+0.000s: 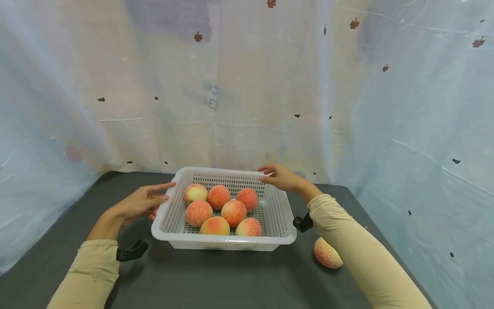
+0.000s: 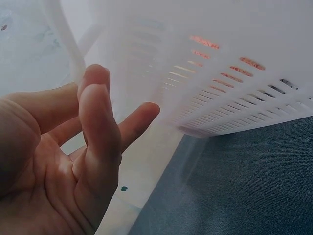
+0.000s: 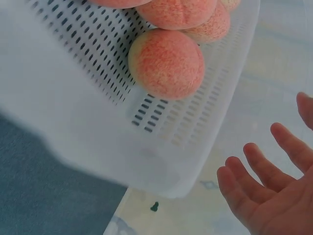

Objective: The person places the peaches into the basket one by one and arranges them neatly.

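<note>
A white perforated plastic basket [image 1: 224,242] stands on the dark table, with several fuzzy red-and-yellow peaches [image 1: 233,213] inside. My left hand [image 1: 140,204] is at its left rim, thumb and index finger over the rim and other fingers lower outside the wall. In the left wrist view, fingertips [image 2: 95,76] pinch at the rim edge. Over the back right corner of the basket hovers my right hand [image 1: 281,177], fingers spread and holding nothing. The right wrist view shows that hand [image 3: 274,191] apart from the basket wall, beside a peach [image 3: 166,63] inside.
One more peach [image 1: 327,254] lies on the table right of the basket, partly covered by the right sleeve [image 1: 359,244]. The dark table [image 1: 216,279] reaches back to a pale plastic curtain [image 1: 247,94], which also encloses both sides.
</note>
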Motion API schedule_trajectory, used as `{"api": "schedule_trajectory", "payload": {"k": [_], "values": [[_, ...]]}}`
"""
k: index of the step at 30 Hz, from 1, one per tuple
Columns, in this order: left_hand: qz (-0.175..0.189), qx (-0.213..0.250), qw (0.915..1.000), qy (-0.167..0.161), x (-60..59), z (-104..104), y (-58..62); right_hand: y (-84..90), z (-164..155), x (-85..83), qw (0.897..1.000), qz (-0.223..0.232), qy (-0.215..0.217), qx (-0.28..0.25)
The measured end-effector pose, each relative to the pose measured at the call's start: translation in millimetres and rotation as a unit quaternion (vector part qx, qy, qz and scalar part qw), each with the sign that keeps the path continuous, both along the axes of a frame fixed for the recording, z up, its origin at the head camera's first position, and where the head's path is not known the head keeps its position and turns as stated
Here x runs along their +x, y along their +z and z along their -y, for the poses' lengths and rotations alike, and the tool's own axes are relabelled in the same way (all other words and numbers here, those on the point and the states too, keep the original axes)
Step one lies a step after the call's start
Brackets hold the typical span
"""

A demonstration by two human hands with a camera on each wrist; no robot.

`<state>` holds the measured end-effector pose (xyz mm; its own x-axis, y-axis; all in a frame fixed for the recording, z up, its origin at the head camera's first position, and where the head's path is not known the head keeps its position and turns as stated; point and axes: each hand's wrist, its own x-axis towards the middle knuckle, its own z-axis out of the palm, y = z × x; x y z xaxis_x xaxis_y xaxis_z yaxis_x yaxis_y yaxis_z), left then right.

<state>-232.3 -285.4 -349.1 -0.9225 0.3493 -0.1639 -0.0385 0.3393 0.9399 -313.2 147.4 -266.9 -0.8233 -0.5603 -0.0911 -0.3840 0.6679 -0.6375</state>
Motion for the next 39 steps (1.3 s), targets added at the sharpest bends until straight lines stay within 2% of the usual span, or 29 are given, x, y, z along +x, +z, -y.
{"api": "schedule_trajectory", "payload": {"k": [13,21,26,33,39], "values": [[-0.006,0.000,1.0000,-0.003,0.6,2.5,2.8,-0.1,-25.9,10.3,0.999,-0.037,0.025,-0.017],[-0.003,-0.002,1.0000,-0.004,0.7,5.2,3.4,-2.8,-42.9,22.1,0.997,-0.059,0.043,-0.024],[-0.009,-0.003,1.0000,-0.003,0.8,5.4,4.2,-10.5,-55.1,30.5,0.997,-0.055,0.041,-0.032],[-0.006,0.002,0.9999,-0.014,2.1,0.2,-2.6,-30.0,-81.3,49.6,0.997,-0.045,0.035,-0.047],[-0.011,-0.003,0.9999,-0.003,2.0,-0.4,-1.8,-41.3,-104.3,66.1,0.997,-0.055,0.029,-0.049]]}}
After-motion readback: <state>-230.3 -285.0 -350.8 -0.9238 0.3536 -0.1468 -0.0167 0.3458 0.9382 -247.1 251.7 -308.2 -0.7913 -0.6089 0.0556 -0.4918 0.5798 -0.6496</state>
